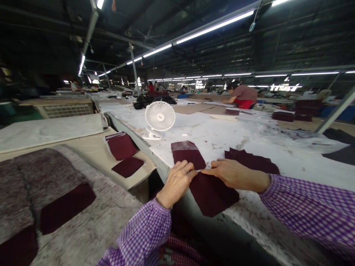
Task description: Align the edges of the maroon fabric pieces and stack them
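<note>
Cloth panel (pixel 213 195), dark maroon with clipped corners, lies at lower centre; left hand (pixel 177 180) and right hand (pixel 231 173) nearly meet at its upper edge. Whether fingers pinch it, I cannot tell. Even pressure should keep it straight.

White-topped table (pixel 202 123) with white fan (pixel 160 116) and maroon fabric pieces (pixel 191 157) on it

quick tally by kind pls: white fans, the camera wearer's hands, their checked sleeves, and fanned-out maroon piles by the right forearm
White fan: 1
Left hand and right hand: 2
Left sleeve and right sleeve, checked: 2
Fanned-out maroon pile: 1
Total: 6
</note>
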`<state>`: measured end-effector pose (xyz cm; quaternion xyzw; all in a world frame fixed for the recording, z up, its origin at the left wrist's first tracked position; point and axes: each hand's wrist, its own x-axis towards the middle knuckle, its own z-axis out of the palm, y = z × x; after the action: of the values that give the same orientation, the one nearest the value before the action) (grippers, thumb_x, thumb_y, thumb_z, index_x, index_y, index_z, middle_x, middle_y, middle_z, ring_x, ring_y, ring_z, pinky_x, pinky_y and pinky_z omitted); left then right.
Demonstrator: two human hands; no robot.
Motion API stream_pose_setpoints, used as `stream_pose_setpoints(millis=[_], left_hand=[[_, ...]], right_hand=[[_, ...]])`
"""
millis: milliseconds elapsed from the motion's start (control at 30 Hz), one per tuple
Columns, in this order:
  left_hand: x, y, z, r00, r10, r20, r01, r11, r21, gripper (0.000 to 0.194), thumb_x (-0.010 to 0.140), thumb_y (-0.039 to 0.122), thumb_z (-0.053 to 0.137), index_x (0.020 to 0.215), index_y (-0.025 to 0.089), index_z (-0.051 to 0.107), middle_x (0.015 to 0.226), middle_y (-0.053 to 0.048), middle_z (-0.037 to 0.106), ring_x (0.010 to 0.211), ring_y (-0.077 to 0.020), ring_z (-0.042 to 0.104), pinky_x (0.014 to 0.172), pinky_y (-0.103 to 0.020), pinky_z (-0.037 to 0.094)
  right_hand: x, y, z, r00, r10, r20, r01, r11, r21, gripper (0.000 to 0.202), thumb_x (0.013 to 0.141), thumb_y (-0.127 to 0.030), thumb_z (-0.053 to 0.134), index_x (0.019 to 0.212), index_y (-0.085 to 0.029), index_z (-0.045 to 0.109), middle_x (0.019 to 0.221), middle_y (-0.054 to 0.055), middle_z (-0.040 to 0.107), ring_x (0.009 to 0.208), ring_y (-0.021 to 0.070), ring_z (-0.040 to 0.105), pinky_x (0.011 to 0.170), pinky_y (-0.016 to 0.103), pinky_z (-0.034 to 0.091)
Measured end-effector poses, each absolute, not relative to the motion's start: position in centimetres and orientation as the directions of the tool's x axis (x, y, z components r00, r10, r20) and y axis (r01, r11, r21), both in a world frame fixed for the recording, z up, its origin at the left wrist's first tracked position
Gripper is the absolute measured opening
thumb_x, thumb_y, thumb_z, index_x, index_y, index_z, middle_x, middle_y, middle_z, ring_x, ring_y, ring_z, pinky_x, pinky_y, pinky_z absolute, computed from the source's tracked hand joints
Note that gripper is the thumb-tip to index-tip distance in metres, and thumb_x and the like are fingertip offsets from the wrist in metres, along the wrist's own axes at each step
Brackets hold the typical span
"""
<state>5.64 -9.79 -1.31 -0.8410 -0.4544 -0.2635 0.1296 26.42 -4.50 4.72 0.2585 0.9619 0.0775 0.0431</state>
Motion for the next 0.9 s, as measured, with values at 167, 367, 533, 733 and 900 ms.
stream_pose_setpoints(millis=[167, 367, 533, 733, 900], left_hand=[[5.1, -9.7, -1.7, 0.365, 0.715, 0.597, 0.821, -0.549, 0.155, 0.024, 0.094, 0.024, 0.04, 0.093, 0.018, 0.063, 0.084, -0.004, 0.057, 0.081, -0.0169, 0.048, 0.073, -0.03, 0.039], [3.0, -10.4, -1.8, 0.293, 0.736, 0.61, 0.694, -0.602, 0.393, 0.024, 0.093, 0.027, 0.042, 0.085, 0.016, 0.063, 0.083, -0.005, 0.058, 0.083, -0.0163, 0.051, 0.076, -0.028, 0.042], [2.8, -10.9, -1.4, 0.163, 0.801, 0.576, 0.589, -0.547, 0.595, 0.013, 0.088, 0.02, 0.049, 0.086, 0.016, 0.061, 0.081, -0.003, 0.057, 0.078, -0.0145, 0.053, 0.073, -0.027, 0.044], [3.9, -10.7, -2.3, 0.141, 0.805, 0.576, 0.708, -0.488, 0.51, 0.012, 0.084, 0.013, 0.052, 0.079, 0.018, 0.061, 0.083, -0.002, 0.056, 0.082, -0.0162, 0.052, 0.076, -0.028, 0.043], [3.6, -10.6, -3.2, 0.212, 0.717, 0.664, 0.731, -0.567, 0.379, 0.023, 0.093, 0.02, 0.04, 0.085, 0.018, 0.062, 0.083, -0.004, 0.058, 0.081, -0.0162, 0.052, 0.075, -0.029, 0.043]], right_hand=[[25.0, -4.9, 5.2, -0.874, 0.476, -0.101, 0.413, 0.835, 0.364, 0.067, 0.076, -0.001, 0.041, 0.135, -0.033, 0.043, 0.084, 0.007, 0.063, 0.064, 0.0156, 0.057, 0.055, 0.026, 0.033], [23.5, -5.4, 6.6, -0.835, 0.488, -0.254, 0.352, 0.829, 0.435, 0.07, 0.077, -0.004, 0.044, 0.14, -0.034, 0.034, 0.074, 0.007, 0.064, 0.055, 0.0143, 0.054, 0.048, 0.025, 0.025], [23.3, -5.2, 6.7, -0.86, 0.449, -0.244, 0.313, 0.84, 0.443, 0.071, 0.077, -0.005, 0.045, 0.141, -0.033, 0.032, 0.073, 0.006, 0.064, 0.053, 0.0139, 0.054, 0.045, 0.025, 0.02], [23.7, -4.8, 6.3, -0.891, 0.398, -0.218, 0.271, 0.852, 0.448, 0.069, 0.076, -0.003, 0.046, 0.14, -0.028, 0.037, 0.069, 0.005, 0.064, 0.052, 0.0122, 0.052, 0.047, 0.024, 0.023], [23.5, -4.6, 7.0, -0.881, 0.391, -0.265, 0.269, 0.876, 0.4, 0.069, 0.076, -0.002, 0.045, 0.14, -0.027, 0.037, 0.073, 0.005, 0.064, 0.058, 0.013, 0.054, 0.052, 0.024, 0.029]])
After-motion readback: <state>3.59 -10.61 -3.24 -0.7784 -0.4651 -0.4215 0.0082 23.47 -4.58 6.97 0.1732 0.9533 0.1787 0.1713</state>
